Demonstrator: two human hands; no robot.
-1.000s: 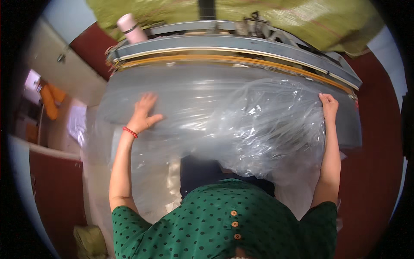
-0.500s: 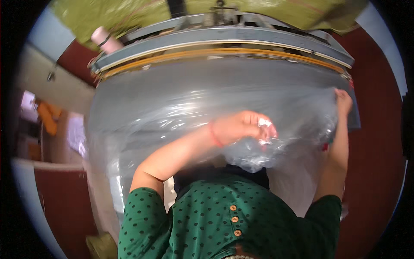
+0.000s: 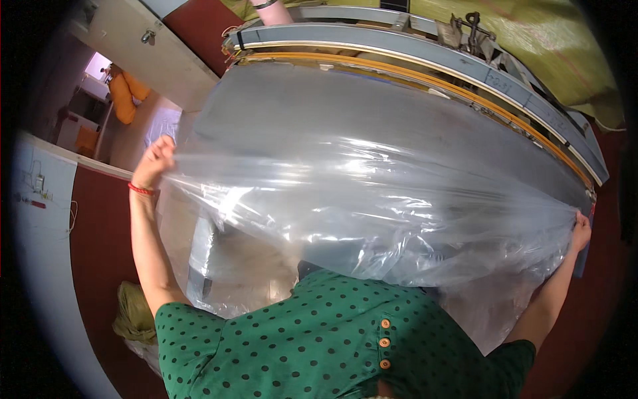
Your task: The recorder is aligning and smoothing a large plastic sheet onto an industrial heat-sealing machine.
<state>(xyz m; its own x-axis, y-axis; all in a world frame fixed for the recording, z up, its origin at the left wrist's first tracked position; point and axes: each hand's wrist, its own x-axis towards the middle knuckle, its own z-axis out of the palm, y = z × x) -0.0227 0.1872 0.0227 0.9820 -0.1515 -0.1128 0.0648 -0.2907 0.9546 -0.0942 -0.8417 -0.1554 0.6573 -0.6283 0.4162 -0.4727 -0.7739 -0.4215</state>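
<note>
Film, clear, thin and creased plastic (image 3: 372, 219), is stretching between two bare hands, lying across the near part of a long, dark grey, flat worktop (image 3: 279, 83). Its folds are gathering toward both ends and catching bright glare, while its near edge is sagging on the worktop's near side, in front of the person's green shirt with dark dots (image 3: 292, 339). How much of the film is touching the worktop is impossible to tell.

The left hand (image 3: 154, 161), above a red beaded bracelet (image 3: 141, 190), is hovering out past the worktop's left end; its fingers are curling in and pinching a bunched edge of the film. The right hand (image 3: 582, 231) is sitting at the worktop's right end, thumb and bent fingers closing on the film's other end.

Along the worktop's far edge, a thin orange strip (image 3: 372, 63) and a long grey metal beam (image 3: 362, 31) are running side by side. Behind the worktop's far left corner, a pink cylinder with a dark band (image 3: 274, 12) is standing by the beam, and shiny yellow-green woven sheeting (image 3: 545, 53) is bulging behind the worktop's far right. Well left of the worktop, a pale door (image 3: 126, 33) is standing ajar.
</note>
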